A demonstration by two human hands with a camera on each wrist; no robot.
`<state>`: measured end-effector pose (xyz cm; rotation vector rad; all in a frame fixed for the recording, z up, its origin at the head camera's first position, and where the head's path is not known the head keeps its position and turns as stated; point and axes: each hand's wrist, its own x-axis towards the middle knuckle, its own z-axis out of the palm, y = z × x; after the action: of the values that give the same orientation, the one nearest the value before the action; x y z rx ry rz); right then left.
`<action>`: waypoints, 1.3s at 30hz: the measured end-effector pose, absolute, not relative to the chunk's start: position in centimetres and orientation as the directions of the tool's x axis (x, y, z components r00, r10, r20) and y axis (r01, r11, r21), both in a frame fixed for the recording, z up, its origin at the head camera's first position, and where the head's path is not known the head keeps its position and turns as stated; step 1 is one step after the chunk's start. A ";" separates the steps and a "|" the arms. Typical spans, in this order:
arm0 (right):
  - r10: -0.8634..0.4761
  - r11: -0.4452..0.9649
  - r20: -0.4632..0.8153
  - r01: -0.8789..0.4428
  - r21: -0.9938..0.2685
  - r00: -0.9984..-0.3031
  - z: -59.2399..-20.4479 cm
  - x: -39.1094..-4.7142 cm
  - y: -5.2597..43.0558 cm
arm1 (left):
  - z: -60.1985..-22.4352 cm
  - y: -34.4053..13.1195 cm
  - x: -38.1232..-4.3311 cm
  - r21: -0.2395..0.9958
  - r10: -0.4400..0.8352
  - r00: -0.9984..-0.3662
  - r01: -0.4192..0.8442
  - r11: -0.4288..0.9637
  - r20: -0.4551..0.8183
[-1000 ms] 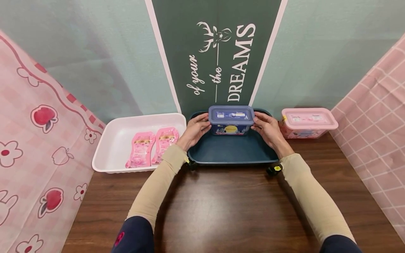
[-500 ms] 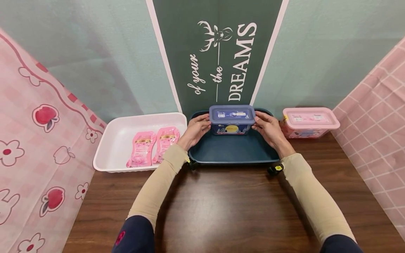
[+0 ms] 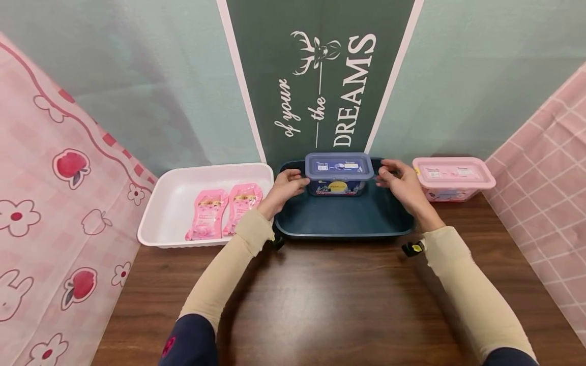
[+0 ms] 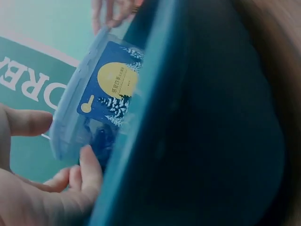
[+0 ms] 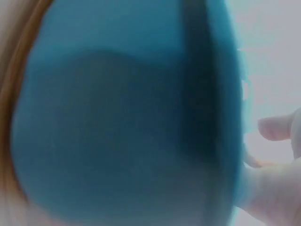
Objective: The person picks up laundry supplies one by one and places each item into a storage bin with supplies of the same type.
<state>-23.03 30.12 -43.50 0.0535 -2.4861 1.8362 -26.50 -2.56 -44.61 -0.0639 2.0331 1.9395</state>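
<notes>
A lidded blue plastic box [image 3: 339, 175] with a yellow circle on its front stands upright at the back of the dark blue tray [image 3: 343, 218]. My left hand [image 3: 286, 190] is at the box's left end, fingers loosely bent, fingertips right at the lid's edge. In the left wrist view the thumb [image 4: 30, 122] and fingers lie on either side of the lid rim without gripping it. My right hand [image 3: 403, 185] is off the box's right end, fingers relaxed and holding nothing. The right wrist view is blurred and filled mostly by the tray's outer wall [image 5: 108, 141].
To the left stands a white tray [image 3: 171, 203] with two pink pouches [image 3: 208, 213] in it. A pink lidded box [image 3: 453, 178] sits right of the blue tray, close to my right hand. A curtain hangs behind, and pink cloths flank the wooden table [image 3: 311, 305].
Both hands have let go of the blue box. The right hand has moved away to the right, and the left has loosened slightly. The box stays in the tray.
</notes>
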 end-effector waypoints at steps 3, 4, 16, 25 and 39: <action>0.030 0.439 0.214 -0.179 -0.881 -0.976 -42.9 -22.2 31.3 | -44.0 -2.9 -25.4 0.955 0.179 -0.956 -0.190 0.226 -0.232; 0.042 0.486 0.263 -0.211 -0.848 -0.964 -42.8 -21.9 31.9 | -43.8 -3.0 -25.0 0.951 0.182 -0.959 -0.166 0.262 -0.218; 0.039 0.880 0.468 -0.191 -0.435 -0.883 -44.7 -19.3 41.9 | -42.3 -3.7 -18.5 0.930 0.304 -0.952 0.148 0.337 0.042; -0.174 0.919 0.539 -0.332 -0.211 -0.824 -46.3 -18.3 45.4 | -43.1 -2.5 -15.7 0.917 0.407 -0.905 0.262 0.302 0.125; -0.273 0.916 0.647 -0.397 -0.050 -0.712 -46.3 -17.6 44.6 | -45.3 -2.2 -12.0 0.280 0.602 -0.778 0.627 0.727 0.177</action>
<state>-17.55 44.61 -46.25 0.4755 -2.4046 0.2429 -11.99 -2.22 -45.28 1.0646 2.9882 0.5275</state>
